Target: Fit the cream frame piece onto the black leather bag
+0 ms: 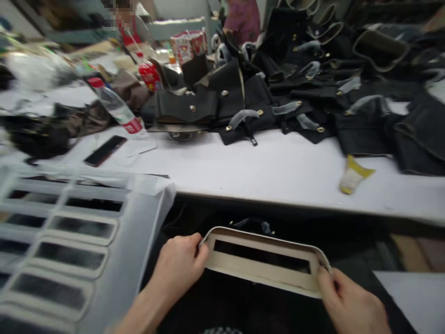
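white tabletop [264,171] ahead, left hand [179,260] and right hand [354,301] pinch a beige frame [257,270].

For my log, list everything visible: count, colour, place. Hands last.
Frame: one, beige, between both hands.
Slotted pieces: several, pale, left front.
Table: one, white, middle.
Phone: one, dark, table's left.
Capped bottle: one, clear, behind phone.
Red bottle: one, red, farther back.
Packet: one, reddish, back.
Black pieces: many, black, table's back.
Wrapped handles: several, translucent, among those.
Small piece: one, yellowish, table's right.
Clutter: uncounted, dark, left.
Other people: two, red and purple clothes, background.
Left hand: one, bare, frame's left.
Right hand: one, bare, frame's right.
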The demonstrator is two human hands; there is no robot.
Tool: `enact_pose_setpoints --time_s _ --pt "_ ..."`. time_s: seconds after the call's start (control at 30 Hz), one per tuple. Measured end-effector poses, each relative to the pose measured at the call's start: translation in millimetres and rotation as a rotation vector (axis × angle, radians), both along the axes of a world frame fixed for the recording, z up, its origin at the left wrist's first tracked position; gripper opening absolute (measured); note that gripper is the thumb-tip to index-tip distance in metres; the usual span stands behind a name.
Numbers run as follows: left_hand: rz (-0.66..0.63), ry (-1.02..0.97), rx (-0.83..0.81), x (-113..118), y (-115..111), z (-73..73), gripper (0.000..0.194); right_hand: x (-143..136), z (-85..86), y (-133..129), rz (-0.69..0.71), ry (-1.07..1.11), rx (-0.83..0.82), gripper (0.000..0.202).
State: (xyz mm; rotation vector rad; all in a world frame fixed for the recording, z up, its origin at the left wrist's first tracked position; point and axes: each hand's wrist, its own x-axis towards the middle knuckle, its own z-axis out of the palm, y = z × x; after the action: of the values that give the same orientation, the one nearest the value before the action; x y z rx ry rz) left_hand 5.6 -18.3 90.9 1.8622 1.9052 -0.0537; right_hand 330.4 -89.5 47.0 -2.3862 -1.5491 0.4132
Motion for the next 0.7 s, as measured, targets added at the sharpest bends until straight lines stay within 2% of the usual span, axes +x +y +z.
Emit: enact_pose_setpoints --time_s 0.07,0.13,0.33,0.47,0.7 --pt "-0.039 0.083 -0.036 -1.4 4.5 -2.7 0.03 -6.9 8.9 3.8 -0.055 0.024 -0.111 0.037" --pt "-0.061 0.122 -0.085 -1.5 8.5 -6.6 0.03 -12.3 16.2 8.0 -0.113 0.054 -0.155 0.037" --pt "-0.033 0.167 -0.081 4.9 6.6 -14.3 0.033 -13.8 22.3 12.6 -0.139 0.099 -0.167 0.036" --pt "-0.007 0.13 -0.075 4.8 3.0 -17.7 0.034 -11.4 18.2 11.6 -0.095 0.071 -0.181 0.035" --pt "0.011 0.054 -0.028 6.4 2.7 -16.5 0.035 -4.8 15.7 9.9 0.06 0.046 -0.156 0.033"
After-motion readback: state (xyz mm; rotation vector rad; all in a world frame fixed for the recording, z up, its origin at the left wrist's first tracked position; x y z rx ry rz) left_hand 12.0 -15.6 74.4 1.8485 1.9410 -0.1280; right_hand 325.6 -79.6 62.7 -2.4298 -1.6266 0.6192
